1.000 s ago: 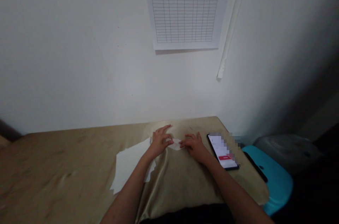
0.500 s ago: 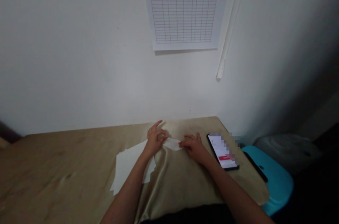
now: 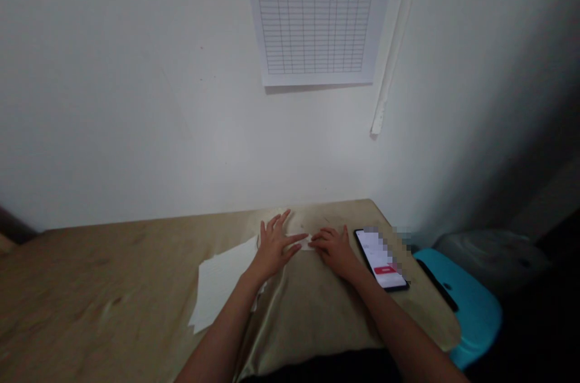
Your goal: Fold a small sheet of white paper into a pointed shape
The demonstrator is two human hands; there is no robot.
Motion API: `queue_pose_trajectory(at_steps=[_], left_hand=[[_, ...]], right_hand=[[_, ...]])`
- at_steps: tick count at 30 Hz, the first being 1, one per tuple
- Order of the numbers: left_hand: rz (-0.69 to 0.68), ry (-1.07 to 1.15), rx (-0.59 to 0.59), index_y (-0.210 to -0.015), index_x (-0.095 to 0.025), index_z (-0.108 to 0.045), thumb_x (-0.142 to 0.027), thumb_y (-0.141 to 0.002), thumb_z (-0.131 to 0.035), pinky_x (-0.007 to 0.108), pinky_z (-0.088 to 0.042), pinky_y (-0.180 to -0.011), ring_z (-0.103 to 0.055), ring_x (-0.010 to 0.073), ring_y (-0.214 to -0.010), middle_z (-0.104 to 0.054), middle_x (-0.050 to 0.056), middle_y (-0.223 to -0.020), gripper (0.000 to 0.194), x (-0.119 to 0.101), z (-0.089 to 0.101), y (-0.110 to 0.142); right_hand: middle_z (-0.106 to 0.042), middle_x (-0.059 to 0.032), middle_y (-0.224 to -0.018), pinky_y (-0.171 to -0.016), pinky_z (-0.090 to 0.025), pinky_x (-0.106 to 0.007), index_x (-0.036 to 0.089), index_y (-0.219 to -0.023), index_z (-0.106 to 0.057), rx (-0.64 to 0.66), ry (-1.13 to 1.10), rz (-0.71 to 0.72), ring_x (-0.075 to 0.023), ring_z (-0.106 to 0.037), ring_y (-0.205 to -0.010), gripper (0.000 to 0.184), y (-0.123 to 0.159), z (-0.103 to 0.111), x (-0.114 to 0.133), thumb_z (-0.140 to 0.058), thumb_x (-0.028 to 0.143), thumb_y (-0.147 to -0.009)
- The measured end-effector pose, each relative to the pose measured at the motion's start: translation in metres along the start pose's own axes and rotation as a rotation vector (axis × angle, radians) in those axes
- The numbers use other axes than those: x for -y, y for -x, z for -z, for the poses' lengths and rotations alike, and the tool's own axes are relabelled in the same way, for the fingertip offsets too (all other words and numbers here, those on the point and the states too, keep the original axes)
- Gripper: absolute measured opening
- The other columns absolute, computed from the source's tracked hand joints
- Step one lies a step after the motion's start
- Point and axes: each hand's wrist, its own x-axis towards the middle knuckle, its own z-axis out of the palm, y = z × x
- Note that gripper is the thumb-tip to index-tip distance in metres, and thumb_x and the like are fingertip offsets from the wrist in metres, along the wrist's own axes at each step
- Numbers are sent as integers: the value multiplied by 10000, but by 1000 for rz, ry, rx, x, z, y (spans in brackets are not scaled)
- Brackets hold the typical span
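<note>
A small piece of white paper lies on the cloth-covered table between my two hands. My left hand is open, its fingers spread, with index finger and thumb stretched over the left part of the paper. From the other side, my right hand has its thumb and fingertips closed at the paper's right end; the fingers hide that edge. Under and beside my left forearm rests a loose stack of white sheets, partly covered by the arm.
A phone with a lit screen lies right of my right hand. The tan satin cloth is wrinkled. Beyond the table's right edge stands a turquoise object. A printed grid sheet hangs on the wall behind.
My left hand has moved right and gone from a pinch to spread fingers over the paper. The paper now looks smaller and flatter. My right hand stays nearly in place.
</note>
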Motion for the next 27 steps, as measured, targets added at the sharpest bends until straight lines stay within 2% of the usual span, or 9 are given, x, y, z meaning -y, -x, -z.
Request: queue_pose_trajectory(at_steps=[4, 7, 12, 17, 20, 27], left_hand=[[-9, -111, 160, -1301, -578, -562, -589, -846, -658, 791, -47, -1109, -77, 477, -1513, -45, -47, -1699, 465, -6, -15, 7], [59, -141, 227, -1379, -577, -470, -651, -852, -602, 800, -42, -1098, -19, 511, -1510, 7, -26, -1702, 548, -5, -26, 11], [154, -162, 239, -1450, -545, -381, -700, -887, -487, 801, -44, -1095, -22, 534, -1500, 17, -5, -1703, 594, -8, -33, 11], [107, -142, 214, -1456, -558, -358, -686, -922, -423, 771, -29, -1126, -14, 486, -1519, 12, -34, -1702, 552, -12, -38, 3], [133, -125, 214, -1453, -561, -362, -692, -931, -391, 769, -36, -1128, -47, 482, -1519, -2, -27, -1702, 539, -11, -44, -2], [147, -125, 235, -1464, -539, -366, -694, -939, -356, 778, -40, -1116, -62, 476, -1521, -39, 2, -1702, 548, -10, -46, -2]], right_hand=[[-687, -29, -1268, -1150, 94, -693, 345, -1164, -709, -29, -27, -23, -245, -440, -1363, 435, -1, -2, -2, -447, 110, -908], [-724, -32, -1199, -1156, 103, -677, 312, -1072, -745, -78, -63, -60, -249, -468, -1343, 390, -3, -3, -5, -460, 110, -900], [-744, -50, -1147, -1161, 101, -658, 278, -999, -761, -133, -82, -90, -260, -489, -1322, 289, -4, -3, -3, -509, 167, -910], [-737, -50, -1167, -1144, 80, -679, 279, -980, -755, -111, -116, -123, -263, -486, -1328, 270, -6, -6, -4, -514, 184, -909], [-729, -48, -1185, -1132, 50, -696, 288, -974, -754, -96, -137, -140, -269, -472, -1341, 281, -6, -9, -7, -500, 184, -912], [-698, -45, -1205, -1146, -32, -650, 305, -1025, -743, -120, -28, -165, -258, -445, -1319, 298, -5, -9, -6, -512, 157, -909]])
